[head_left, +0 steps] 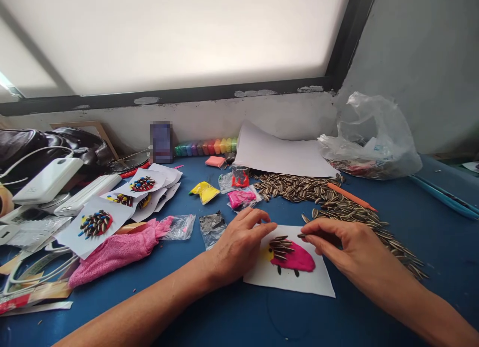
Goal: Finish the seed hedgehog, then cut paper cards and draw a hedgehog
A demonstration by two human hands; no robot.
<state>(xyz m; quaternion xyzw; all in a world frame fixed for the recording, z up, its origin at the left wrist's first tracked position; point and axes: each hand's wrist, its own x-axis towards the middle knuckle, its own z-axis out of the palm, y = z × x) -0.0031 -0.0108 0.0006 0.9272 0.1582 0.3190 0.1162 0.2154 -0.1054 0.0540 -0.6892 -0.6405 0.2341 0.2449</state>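
A white sheet of paper (307,283) lies on the blue table. On it is a hedgehog-like figure of flattened pink clay (301,258) with a yellow clay head (267,254). Sunflower seeds (281,248) stick out in rows from the clay's left part, and two dark seeds sit below it like feet. My left hand (241,242) rests on the paper's left side, fingers stretched over its upper edge beside the head. Between thumb and index finger, my right hand (342,239) pinches a single sunflower seed (301,235) just above the paper's upper right.
Loose sunflower seeds (295,186) spread behind and right of the paper, with an orange stick (352,197) on them. Clay packets (204,192) lie behind. Finished seed pictures (98,224), a pink cloth (116,254) and white power banks (48,179) crowd the left. A plastic bag (374,142) stands back right.
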